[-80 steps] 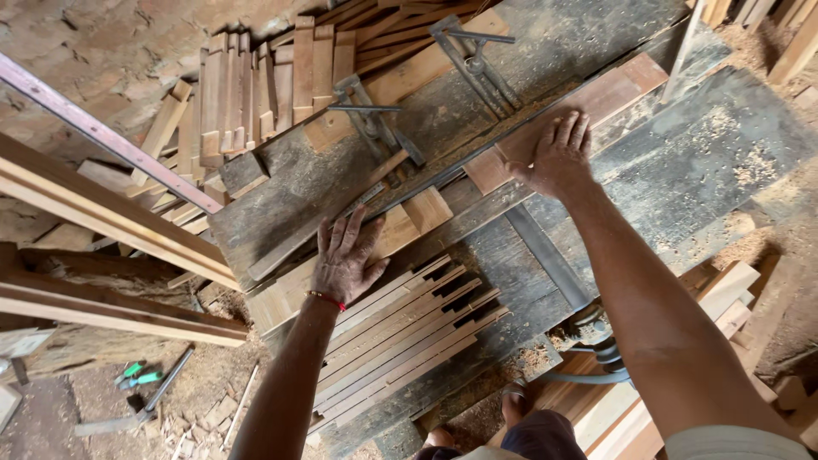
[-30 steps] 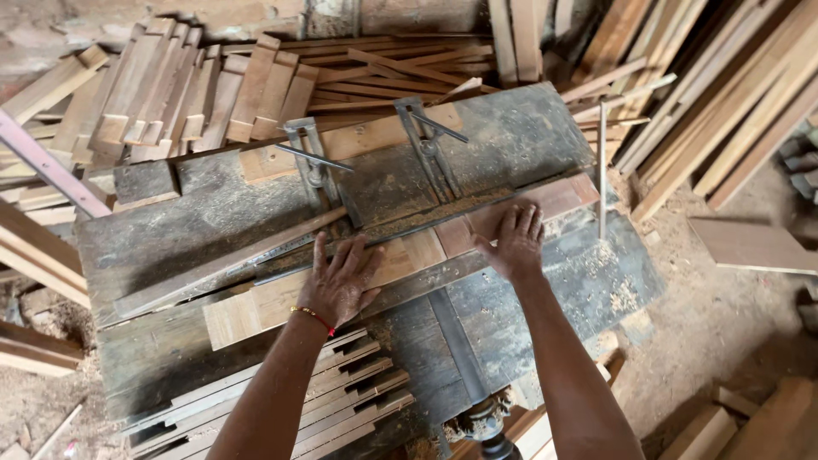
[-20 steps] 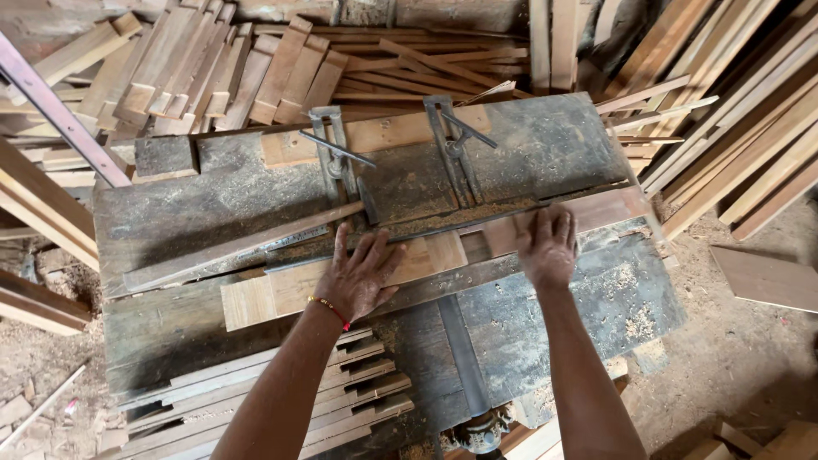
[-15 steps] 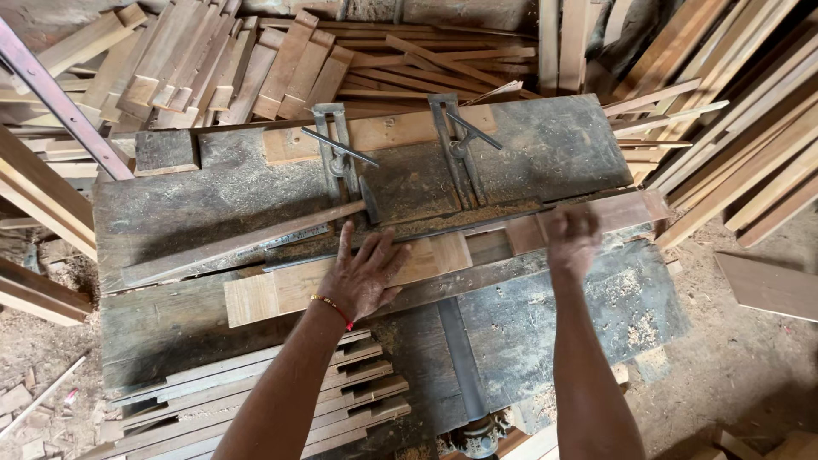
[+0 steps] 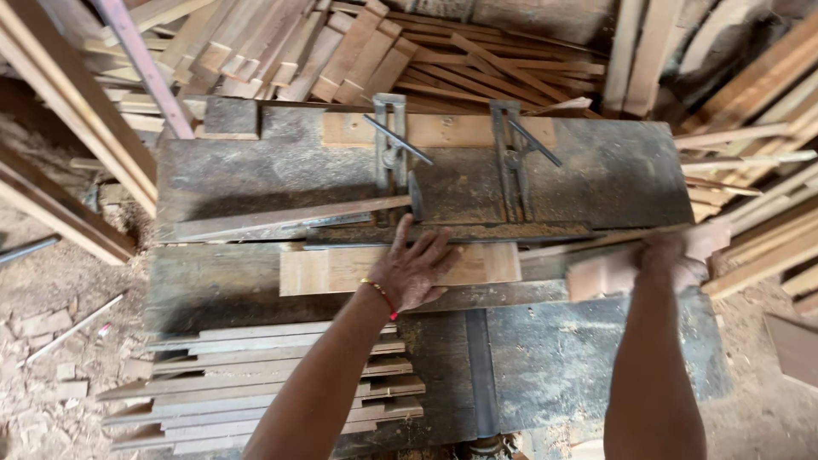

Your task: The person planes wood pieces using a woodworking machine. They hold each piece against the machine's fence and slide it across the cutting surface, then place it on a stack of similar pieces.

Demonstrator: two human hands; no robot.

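My left hand (image 5: 415, 269) lies flat, fingers spread, on a pale wooden board (image 5: 322, 268) resting on the grey metal machine table (image 5: 588, 358), pressed against the fence (image 5: 443, 232). My right hand (image 5: 673, 255) is blurred at the table's right end and grips a reddish wooden piece (image 5: 607, 271) that points away to the right. A thin wooden strip (image 5: 290, 217) lies along the far side of the fence.
Two metal clamps (image 5: 390, 145) (image 5: 511, 153) sit on the rear table (image 5: 613, 170) with another board under them. Stacked slats (image 5: 273, 383) lie at the front left. Loose boards and offcuts (image 5: 341, 51) are piled behind and at both sides.
My view has shifted over the table. My right hand has slid to the right with the reddish piece, away from the pale board. My left hand stays pressed on the pale board.
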